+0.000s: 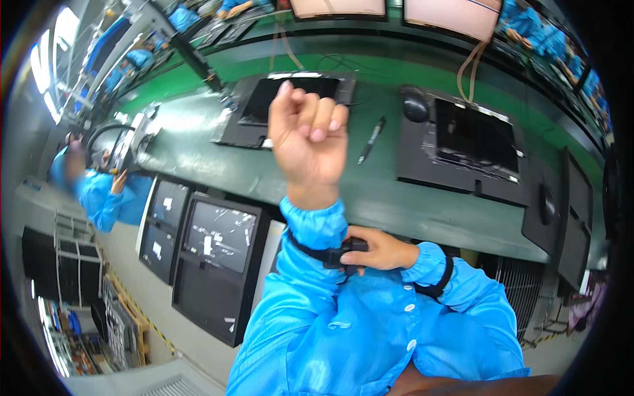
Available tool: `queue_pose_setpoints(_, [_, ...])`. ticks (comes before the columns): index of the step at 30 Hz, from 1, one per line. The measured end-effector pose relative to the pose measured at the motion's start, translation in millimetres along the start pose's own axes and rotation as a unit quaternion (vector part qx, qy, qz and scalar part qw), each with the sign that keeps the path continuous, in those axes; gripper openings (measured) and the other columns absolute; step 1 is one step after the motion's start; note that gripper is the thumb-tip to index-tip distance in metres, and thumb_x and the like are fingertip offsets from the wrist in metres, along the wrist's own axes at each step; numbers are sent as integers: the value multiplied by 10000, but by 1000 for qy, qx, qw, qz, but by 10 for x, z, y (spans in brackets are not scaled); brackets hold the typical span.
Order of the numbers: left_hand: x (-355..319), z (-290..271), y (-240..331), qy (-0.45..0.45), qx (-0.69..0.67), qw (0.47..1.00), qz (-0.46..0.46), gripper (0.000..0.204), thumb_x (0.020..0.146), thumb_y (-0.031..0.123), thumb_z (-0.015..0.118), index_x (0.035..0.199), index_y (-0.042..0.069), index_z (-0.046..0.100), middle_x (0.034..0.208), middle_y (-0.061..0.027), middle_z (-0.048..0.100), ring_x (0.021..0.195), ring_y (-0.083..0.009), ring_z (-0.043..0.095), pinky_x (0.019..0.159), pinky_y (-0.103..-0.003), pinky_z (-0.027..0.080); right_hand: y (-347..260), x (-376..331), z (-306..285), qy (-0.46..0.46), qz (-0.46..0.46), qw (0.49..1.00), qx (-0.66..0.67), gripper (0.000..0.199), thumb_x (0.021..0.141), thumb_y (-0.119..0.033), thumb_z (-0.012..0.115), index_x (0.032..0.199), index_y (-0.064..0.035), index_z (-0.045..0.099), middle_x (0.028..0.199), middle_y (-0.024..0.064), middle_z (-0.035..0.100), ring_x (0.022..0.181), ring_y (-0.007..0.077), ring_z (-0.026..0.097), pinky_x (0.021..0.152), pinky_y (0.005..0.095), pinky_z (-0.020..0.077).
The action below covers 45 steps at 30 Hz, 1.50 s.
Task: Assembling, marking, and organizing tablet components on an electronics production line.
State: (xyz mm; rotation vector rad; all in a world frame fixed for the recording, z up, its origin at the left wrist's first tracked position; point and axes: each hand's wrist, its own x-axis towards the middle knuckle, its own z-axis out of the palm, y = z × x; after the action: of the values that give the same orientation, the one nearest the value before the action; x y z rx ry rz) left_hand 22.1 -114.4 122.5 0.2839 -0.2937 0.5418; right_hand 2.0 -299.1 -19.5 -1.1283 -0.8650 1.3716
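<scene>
green workbench behind; right hand pinches the soft, light black wrist strap, best gripped at its buckle; left hand loosely fisted, empty.

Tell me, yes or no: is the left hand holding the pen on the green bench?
No. The left hand is raised in an empty loose fist, while the pen lies apart on the bench.

Right hand fingertips are buried behind the black strap on the left sleeve, so can't see the grip. Two panels get chopped by the top edge, and the co-worker is blurry.
</scene>
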Motion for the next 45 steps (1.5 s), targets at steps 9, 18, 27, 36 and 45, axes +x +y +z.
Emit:
queue_pose_setpoints(9, [-18,-464,-495,-219,715,435,501,202,767,1,761,742,91,583,580,-53,441,472,-217,420,467,-332,323,-470,-259,630,153,-130,921,-334,400,924,-340,722,1068,17,610,878,220,653,754,390,666,666,416,534])
queue_pose_setpoints(18, [-25,-200,-142,50,-74,989,-117,366,1058,276,507,759,90,606,511,59,307,444,-91,326,543,-269,343,170,49,-28,93,-165,981,-46,456,941,-306,757,1236,-4,583,1128,98,678,1026,148,640,900,317,530])
queue_pose_setpoints(27, [-343,-630,-175,-61,684,627,368,212,924,33,659,759,57,529,571,-22,445,490,-138,407,471,-316,309,-43,-326,99,184,-194,853,-448,620,989,-425,611,1428,-16,458,1092,198,702,884,376,698,706,456,567])
queue_pose_setpoints(36, [-878,-1407,241,-59,840,533,77,247,876,111,767,703,39,606,497,-39,453,427,-145,394,441,-324,311,-221,-1127,-785,366,-265,648,-613,144,882,-193,730,968,-78,720,741,73,645,661,273,651,591,397,517])
queue_pose_setpoints(45, [-779,-1399,77,-45,900,424,92,365,880,192,766,629,71,529,500,-80,490,423,-274,486,438,-374,367,-173,-1131,-836,505,-188,725,-429,105,895,-144,744,908,-41,730,764,85,679,614,196,629,547,321,477])
